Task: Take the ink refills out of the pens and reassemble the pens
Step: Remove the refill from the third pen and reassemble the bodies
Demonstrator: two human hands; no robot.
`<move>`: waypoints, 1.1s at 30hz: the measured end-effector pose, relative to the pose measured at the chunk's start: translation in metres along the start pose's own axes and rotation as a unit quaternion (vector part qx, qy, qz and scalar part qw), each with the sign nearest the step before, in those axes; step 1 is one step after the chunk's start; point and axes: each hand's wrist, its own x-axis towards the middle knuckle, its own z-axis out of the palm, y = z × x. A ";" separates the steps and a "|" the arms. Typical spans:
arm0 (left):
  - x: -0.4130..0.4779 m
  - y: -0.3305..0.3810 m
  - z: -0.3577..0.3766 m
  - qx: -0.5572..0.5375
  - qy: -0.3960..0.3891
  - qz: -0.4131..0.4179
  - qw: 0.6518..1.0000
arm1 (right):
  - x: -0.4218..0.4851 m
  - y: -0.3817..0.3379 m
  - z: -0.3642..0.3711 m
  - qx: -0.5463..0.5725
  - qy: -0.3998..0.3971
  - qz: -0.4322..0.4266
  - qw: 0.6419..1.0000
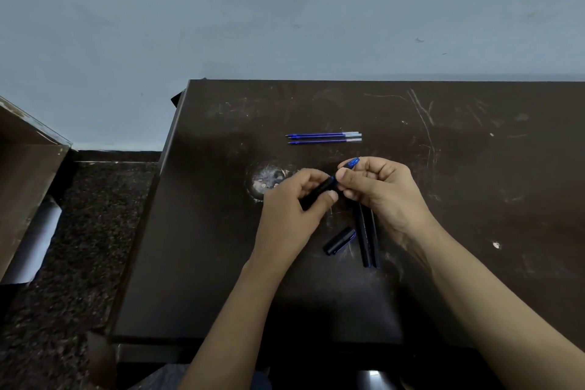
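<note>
From my head camera: my left hand [288,209] grips a black pen barrel [316,193] while my right hand [380,190] pinches a blue-ended piece [353,163] at the barrel's end, the two hands meeting above the scratched dark table [474,184]. Three blue ink refills [324,137] lie side by side beyond them; two black pens [366,237] and a loose cap [339,241] lie just below my right hand. I judge the risk is a skewed join, the small piece jamming or slipping from my fingertips.
</note>
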 end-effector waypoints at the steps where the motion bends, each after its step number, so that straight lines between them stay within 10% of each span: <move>1: -0.001 0.000 0.001 0.003 -0.006 0.001 1.000 | 0.000 0.000 0.000 0.001 0.000 0.000 1.000; 33: 0.000 0.000 0.004 0.004 0.011 0.008 1.000 | -0.001 -0.001 -0.001 0.024 -0.032 0.005 0.999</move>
